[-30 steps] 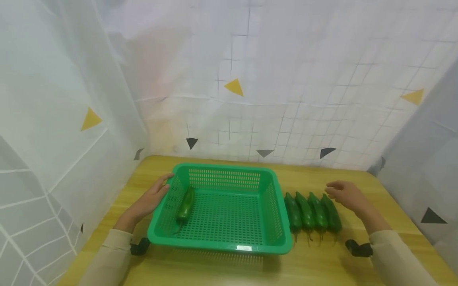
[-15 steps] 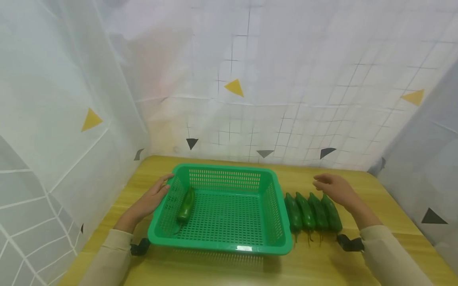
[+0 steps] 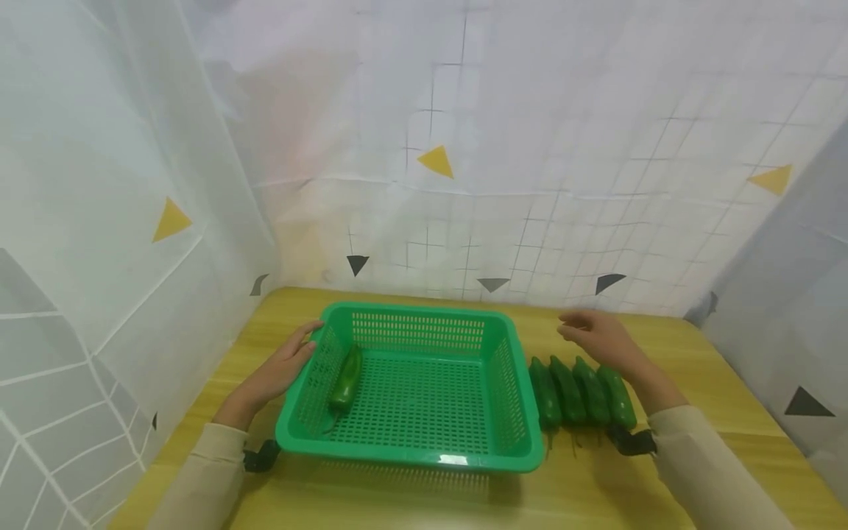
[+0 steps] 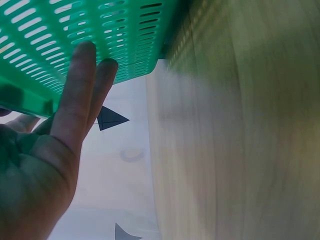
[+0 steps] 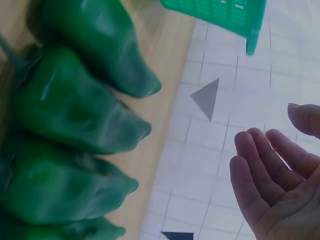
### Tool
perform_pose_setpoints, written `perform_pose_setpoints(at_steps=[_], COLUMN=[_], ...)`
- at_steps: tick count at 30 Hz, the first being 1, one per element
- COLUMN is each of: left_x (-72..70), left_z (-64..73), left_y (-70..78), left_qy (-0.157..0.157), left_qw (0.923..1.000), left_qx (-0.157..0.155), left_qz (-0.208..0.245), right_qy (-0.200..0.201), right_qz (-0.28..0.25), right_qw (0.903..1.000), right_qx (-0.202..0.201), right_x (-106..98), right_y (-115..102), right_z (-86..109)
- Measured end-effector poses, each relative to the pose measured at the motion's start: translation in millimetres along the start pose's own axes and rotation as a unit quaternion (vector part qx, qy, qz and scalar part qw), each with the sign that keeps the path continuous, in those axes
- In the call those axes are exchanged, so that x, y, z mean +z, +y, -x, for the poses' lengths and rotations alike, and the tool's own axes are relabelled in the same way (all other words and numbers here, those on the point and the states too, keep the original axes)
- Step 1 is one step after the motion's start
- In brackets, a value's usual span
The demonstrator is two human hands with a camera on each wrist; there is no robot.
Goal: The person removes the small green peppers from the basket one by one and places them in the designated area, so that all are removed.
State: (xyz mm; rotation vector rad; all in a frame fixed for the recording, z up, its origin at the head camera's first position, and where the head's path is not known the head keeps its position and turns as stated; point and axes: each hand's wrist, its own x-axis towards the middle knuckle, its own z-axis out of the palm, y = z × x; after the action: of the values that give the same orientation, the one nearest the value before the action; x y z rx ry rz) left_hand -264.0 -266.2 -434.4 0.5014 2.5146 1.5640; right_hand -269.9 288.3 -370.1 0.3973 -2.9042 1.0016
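Observation:
A green plastic basket (image 3: 411,460) with slotted walls stands on the table, one long green pepper (image 3: 346,379) lying inside along its left. My left hand (image 3: 278,372) rests at the basket's left rim. In the left wrist view, two straight fingers (image 4: 75,95) lie against the outer wall below the rim. To the basket's right, several green peppers (image 3: 566,394) lie side by side, stems toward me. Above and beyond their tips is my right hand (image 3: 606,342), its fingers loosely bent and holding nothing. The right wrist view shows its palm turned to the camera, apart from the peppers.
The wooden table (image 3: 371,500) ends at a white patterned sheet (image 3: 490,243) behind the basket. Similar sheeting (image 3: 86,353) hangs along the left and right sides. A black strap mount (image 3: 632,440) on my right wrist overlaps the pepper stems.
My right hand has moved left and slightly away from me, from over the rightmost pepper toward the basket. The left hand, the basket and the peppers have stayed in place.

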Motion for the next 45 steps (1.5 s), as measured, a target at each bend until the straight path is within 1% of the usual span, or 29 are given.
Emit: perform_pose_setpoints(at_steps=[9, 13, 15, 19, 22, 25, 28, 30, 33, 37, 40, 45], left_x=[0.0, 0.0, 0.5, 1.5, 1.0, -0.1, -1.4, -2.4, -1.3, 0.6, 1.4, 0.3], left_z=[-1.9, -1.7, -1.5, -1.9, -1.6, -1.6, -1.6, -1.0, -1.3, -3.1, -3.9, -1.7], left_y=[-2.0, -2.7, -3.7, -5.3, -3.7, -1.5, -0.8, -0.6, -0.7, -0.8, -0.2, 0.4], left_qy=[-0.003, 0.000, -0.001, -0.003, -0.006, -0.004, -0.003, -0.003, 0.001, 0.000, -0.001, 0.001], left_qw=[1.0000, 0.9999, 1.0000, 1.0000, 0.9999, 0.9999, 0.9999, 1.0000, 1.0000, 1.0000, 0.9999, 1.0000], left_qx=[0.006, 0.000, 0.003, -0.001, -0.009, -0.010, -0.007, -0.003, 0.003, 0.008, 0.013, 0.002], left_qz=[0.003, 0.014, 0.006, 0.002, 0.010, 0.010, 0.009, -0.001, -0.005, 0.001, -0.004, -0.002], right_qy=[0.002, 0.003, 0.002, 0.001, 0.002, 0.002, -0.003, -0.006, -0.011, -0.013, -0.015, -0.019], right_qz=[0.009, 0.009, 0.010, 0.018, 0.023, 0.026, 0.022, 0.019, 0.011, 0.005, -0.002, -0.015], right_qw=[0.9998, 0.9994, 0.9992, 0.9986, 0.9979, 0.9975, 0.9977, 0.9977, 0.9975, 0.9972, 0.9971, 0.9969], right_qx=[-0.019, -0.033, -0.037, -0.049, -0.061, -0.065, -0.065, -0.065, -0.069, -0.074, -0.074, -0.074], right_x=[3.5, 4.1, 4.7, 5.7, 5.6, 5.1, 5.1, 5.9, 5.7, 5.4, 6.8, 12.2], right_y=[-13.5, -20.2, -23.3, -27.9, -33.0, -40.7, -51.1, -57.8, -67.5, -76.9, -83.5, -95.2], right_z=[-9.6, -13.8, -15.1, -17.3, -20.6, -24.8, -29.1, -33.0, -38.6, -44.4, -48.4, -57.8])
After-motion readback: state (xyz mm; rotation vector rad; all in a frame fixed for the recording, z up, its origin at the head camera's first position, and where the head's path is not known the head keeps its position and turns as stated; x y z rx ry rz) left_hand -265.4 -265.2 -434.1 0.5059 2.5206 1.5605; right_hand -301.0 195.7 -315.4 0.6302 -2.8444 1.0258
